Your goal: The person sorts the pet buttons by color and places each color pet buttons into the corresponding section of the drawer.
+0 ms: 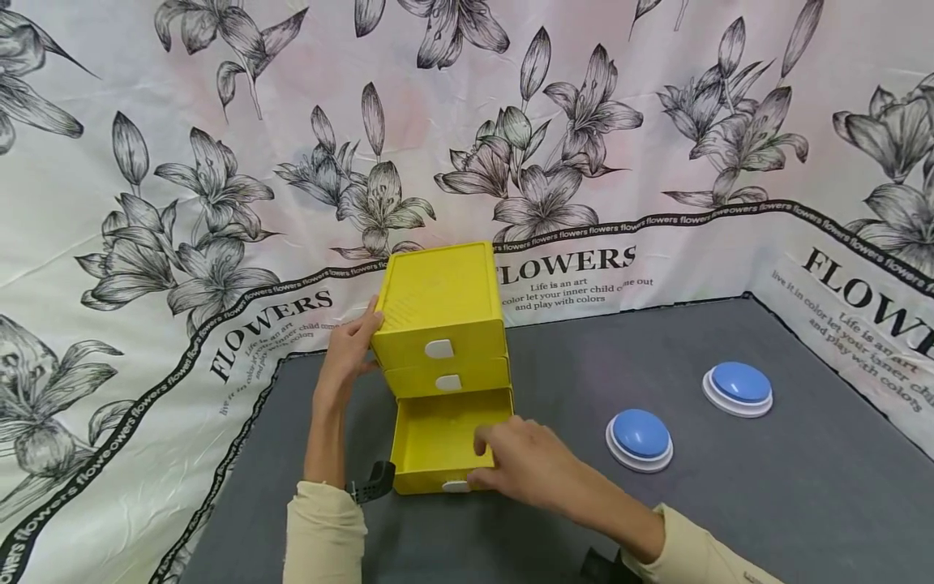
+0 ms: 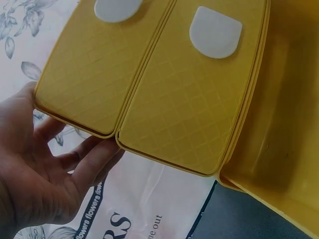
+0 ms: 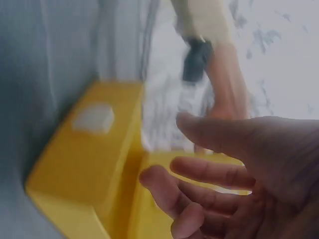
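Note:
A yellow drawer unit (image 1: 441,292) with three drawers, each with a white pull tab, stands on a dark grey table. Its bottom drawer (image 1: 430,438) is pulled out, its yellow inside showing; the upper two (image 2: 169,94) are closed. My left hand (image 1: 350,345) touches the unit's left side near the top, with fingers extended along that side in the left wrist view. Over the front right of the pulled-out drawer is my right hand (image 1: 525,462), near its white tab (image 1: 456,487). In the right wrist view its fingers (image 3: 209,172) are loosely bent around nothing.
Two blue push buttons on white bases stand to the right, a nearer one (image 1: 640,436) and a farther one (image 1: 739,384). A white flower-printed cloth (image 1: 569,276) hangs behind the dark grey table (image 1: 569,357) and along its sides.

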`<action>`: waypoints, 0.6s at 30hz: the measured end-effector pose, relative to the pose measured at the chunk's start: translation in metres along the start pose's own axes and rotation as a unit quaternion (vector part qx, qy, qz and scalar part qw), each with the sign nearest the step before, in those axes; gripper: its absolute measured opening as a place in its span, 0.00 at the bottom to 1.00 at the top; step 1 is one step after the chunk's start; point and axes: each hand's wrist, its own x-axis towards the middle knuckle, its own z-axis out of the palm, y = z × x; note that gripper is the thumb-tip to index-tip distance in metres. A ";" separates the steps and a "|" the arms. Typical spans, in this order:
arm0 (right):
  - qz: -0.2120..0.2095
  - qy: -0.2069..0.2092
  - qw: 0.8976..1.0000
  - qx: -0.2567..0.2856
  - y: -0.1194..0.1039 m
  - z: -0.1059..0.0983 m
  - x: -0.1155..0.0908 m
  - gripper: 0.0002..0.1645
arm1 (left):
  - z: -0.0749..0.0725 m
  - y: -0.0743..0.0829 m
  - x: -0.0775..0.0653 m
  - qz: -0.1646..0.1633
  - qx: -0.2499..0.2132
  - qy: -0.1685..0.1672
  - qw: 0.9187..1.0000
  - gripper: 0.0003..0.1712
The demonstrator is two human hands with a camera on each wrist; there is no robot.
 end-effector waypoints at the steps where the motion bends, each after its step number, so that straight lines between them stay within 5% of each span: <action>1: 0.007 0.017 1.000 0.001 0.005 -0.006 -0.002 0.16 | 0.001 0.000 0.000 -0.001 -0.001 -0.001 1.000 0.39; 7: 0.054 0.064 0.993 -0.087 0.047 -0.039 -0.014 0.20 | 0.001 0.001 0.000 0.002 -0.002 0.001 1.000 0.40; 12: 0.090 0.020 0.987 -0.131 0.093 -0.053 -0.025 0.33 | 0.001 0.001 0.000 0.003 0.002 -0.001 1.000 0.39; 18: 0.140 -0.030 0.982 -0.120 0.131 -0.058 -0.040 0.41 | 0.001 0.000 0.001 0.002 0.004 -0.002 1.000 0.39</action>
